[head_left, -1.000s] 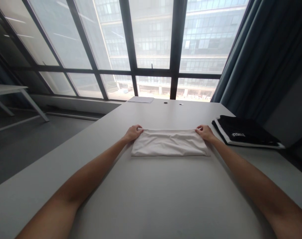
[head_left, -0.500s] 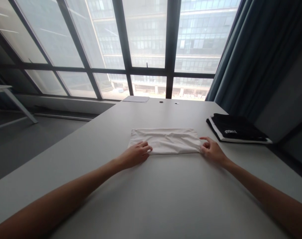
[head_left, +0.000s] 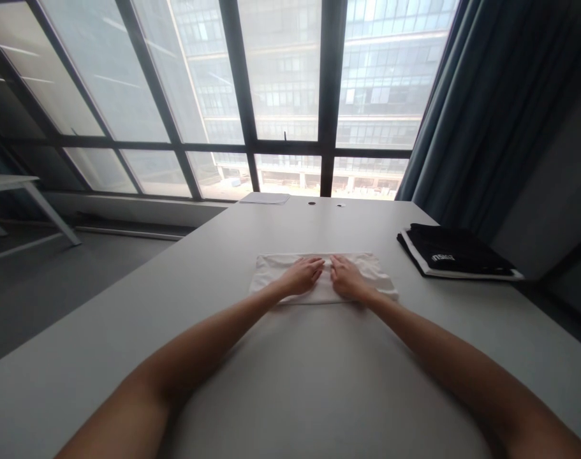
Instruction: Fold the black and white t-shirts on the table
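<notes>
A white folded cloth [head_left: 270, 271], perhaps a garment, lies as a wide rectangle on the white table, with slight wrinkles at its right end. Near its middle my left hand [head_left: 303, 275] rests flat on top, fingers stretched out to the right and away from me. Close beside it, a small gap apart, my right hand [head_left: 346, 278] also lies flat on the cloth with its fingers extended. Neither hand grips the fabric. Part of the cloth is hidden under both hands and wrists.
At the right edge of the table [head_left: 290, 370] sits a stack of folded black and white garments [head_left: 457, 250]. A sheet of paper [head_left: 265, 198] lies at the far edge, near a round cable hole [head_left: 312, 203]. Windows and a blue curtain [head_left: 467, 108] stand behind.
Both hands have moved inward from the cloth's near left part and right corner to its middle. My right hand has let go of the corner. The view has tilted slightly up.
</notes>
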### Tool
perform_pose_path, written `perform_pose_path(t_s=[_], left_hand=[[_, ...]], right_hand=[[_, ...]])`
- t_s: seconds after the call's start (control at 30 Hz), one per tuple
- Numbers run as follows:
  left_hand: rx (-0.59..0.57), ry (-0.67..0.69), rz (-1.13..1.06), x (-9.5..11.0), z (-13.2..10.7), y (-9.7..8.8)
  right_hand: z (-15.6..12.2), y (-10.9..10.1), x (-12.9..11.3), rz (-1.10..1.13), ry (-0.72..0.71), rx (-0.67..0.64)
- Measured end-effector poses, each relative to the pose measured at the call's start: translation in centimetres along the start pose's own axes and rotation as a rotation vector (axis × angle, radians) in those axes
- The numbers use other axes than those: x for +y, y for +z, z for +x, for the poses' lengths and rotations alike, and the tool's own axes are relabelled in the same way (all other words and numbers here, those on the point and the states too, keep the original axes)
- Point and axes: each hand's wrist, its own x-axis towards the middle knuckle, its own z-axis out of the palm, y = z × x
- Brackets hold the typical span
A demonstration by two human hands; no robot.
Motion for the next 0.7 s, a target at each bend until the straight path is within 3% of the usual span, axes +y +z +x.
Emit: perform_pose_path(t_s=[0.07, 0.13, 0.27, 0.37, 0.43, 0.53, 0.63, 0.7], left_hand=[[-0.044, -0.050, 0.037, -0.7, 0.9, 1.8], [-0.086, -0.096, 0.061, -1.7, 0.9, 2.9], [-0.093, -0.188, 0.093, -3.1, 0.4, 3.3], [-0.078, -0.234, 0.097, -3.0, 0.6, 3.2], [-0.059, -0.242, 0.098, -2.7, 1.0, 3.3], [-0.046, -0.176, 0.087, -2.2, 1.4, 3.4], [-0.093, -0.086, 0.073, -2.0, 1.5, 3.4], [-0.134, -0.080, 0.071, -2.2, 1.5, 3.2]], right_hand=[[1.2, 1.3, 0.3, -0.022, -0.009, -0.115], [1.9, 1.7, 2.9, -0.047, 0.004, -0.152], [2.3, -0.1, 10.6, -0.146, 0.097, -0.122], [2.6, -1.6, 13.5, -0.177, 0.166, -0.143], [2.7, -1.8, 12.8, -0.230, 0.207, -0.070], [2.6, -1.1, 8.7, -0.221, 0.163, 0.078], [2.4, 0.5, 3.9, -0.081, -0.023, -0.035], [2.3, 1.4, 2.1, -0.029, -0.100, -0.119]])
